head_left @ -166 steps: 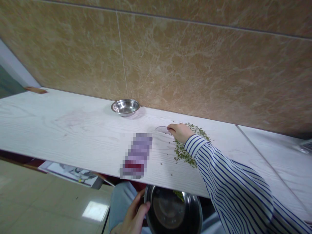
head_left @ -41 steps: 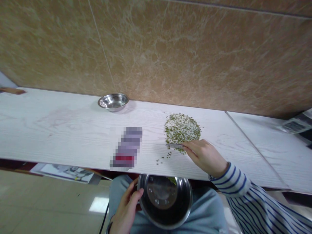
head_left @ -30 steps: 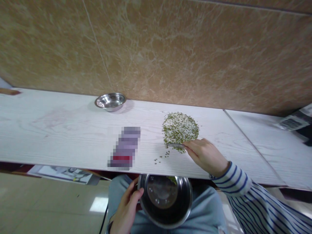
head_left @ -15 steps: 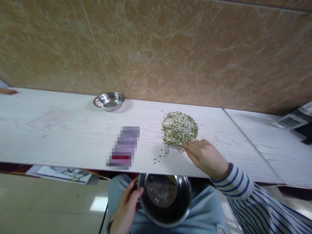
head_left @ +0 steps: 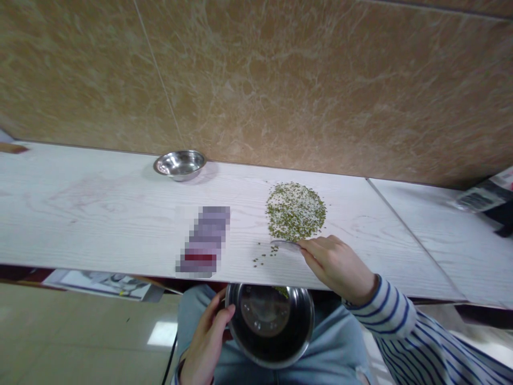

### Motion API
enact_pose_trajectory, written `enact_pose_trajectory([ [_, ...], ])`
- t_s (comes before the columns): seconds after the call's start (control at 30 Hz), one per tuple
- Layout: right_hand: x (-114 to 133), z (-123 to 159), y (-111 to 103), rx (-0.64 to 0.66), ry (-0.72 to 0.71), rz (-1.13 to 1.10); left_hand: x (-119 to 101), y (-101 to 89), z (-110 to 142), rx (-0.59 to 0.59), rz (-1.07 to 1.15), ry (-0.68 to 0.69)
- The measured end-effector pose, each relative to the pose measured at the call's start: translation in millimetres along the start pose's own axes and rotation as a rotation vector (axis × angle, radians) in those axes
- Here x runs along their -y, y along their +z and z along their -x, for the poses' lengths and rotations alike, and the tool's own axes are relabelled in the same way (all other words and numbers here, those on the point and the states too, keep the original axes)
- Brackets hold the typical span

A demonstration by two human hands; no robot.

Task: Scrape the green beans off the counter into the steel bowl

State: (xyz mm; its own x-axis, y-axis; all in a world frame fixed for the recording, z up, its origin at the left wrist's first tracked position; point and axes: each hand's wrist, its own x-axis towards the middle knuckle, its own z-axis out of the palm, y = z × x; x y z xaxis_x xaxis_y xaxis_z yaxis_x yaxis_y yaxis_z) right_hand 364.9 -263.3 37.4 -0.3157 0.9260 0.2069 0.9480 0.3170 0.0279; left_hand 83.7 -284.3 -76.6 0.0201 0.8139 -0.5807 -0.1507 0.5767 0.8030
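Observation:
My right hand (head_left: 339,264) is closed on a small clear scoop (head_left: 285,245) whose edge rests on the white tabletop (head_left: 100,214), just in front of a round pile of green beans and white grains (head_left: 295,210). A few loose green beans (head_left: 262,255) lie to the scoop's left. My left hand (head_left: 206,342) grips the rim of a steel bowl (head_left: 269,326) held below the table's near edge, above my lap. A few green beans lie inside that bowl at its far rim.
A second, smaller steel bowl (head_left: 180,163) sits at the back by the brown tiled wall (head_left: 280,80). A blurred purple packet (head_left: 204,240) lies left of the pile. Dark items (head_left: 487,200) are at the far right of the table. Tiled floor shows lower left.
Over five seconds my right hand drew back from the far side of the pile to its near side, and the pile became round. In the last second the hand shifted slightly; loose beans trail left.

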Motion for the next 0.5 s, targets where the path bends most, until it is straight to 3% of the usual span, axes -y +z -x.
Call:
enact_pose_trajectory([
  [0.5, 16, -24, 12, 0.007, 0.069, -0.113, -1, -8.0, -1, 0.009, 0.065, 0.011],
])
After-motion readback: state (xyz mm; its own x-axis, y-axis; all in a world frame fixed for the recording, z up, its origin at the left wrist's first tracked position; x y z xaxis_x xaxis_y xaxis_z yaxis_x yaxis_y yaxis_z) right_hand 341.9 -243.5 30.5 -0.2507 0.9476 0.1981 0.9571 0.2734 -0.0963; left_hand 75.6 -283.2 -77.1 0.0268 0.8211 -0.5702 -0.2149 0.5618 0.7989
